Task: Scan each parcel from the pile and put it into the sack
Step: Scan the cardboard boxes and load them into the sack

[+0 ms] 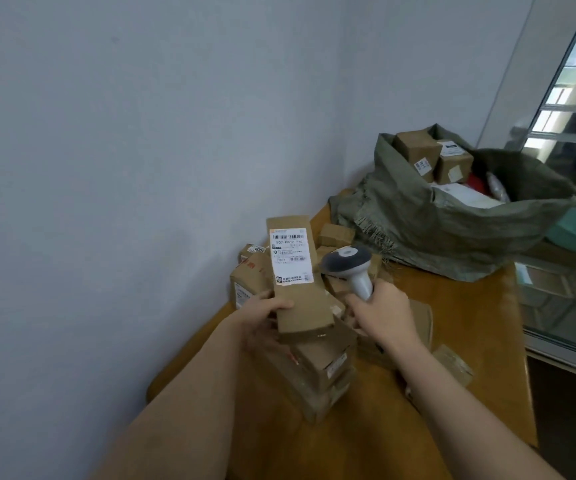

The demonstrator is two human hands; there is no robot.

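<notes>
Left hand (265, 315) grips the upright parcel (297, 275), label facing the scanner (348, 265) gripped just right by the right hand (381, 311); the sack (452, 230) sits at the tabletop's far right corner.

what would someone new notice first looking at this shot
Probably the long brown cardboard parcel with its white shipping label, held upright at centre by the left hand. Just right of it, the right hand grips a grey and white handheld barcode scanner. Farther right, a crumpled green woven sack sits open on the table with boxes inside.
</notes>
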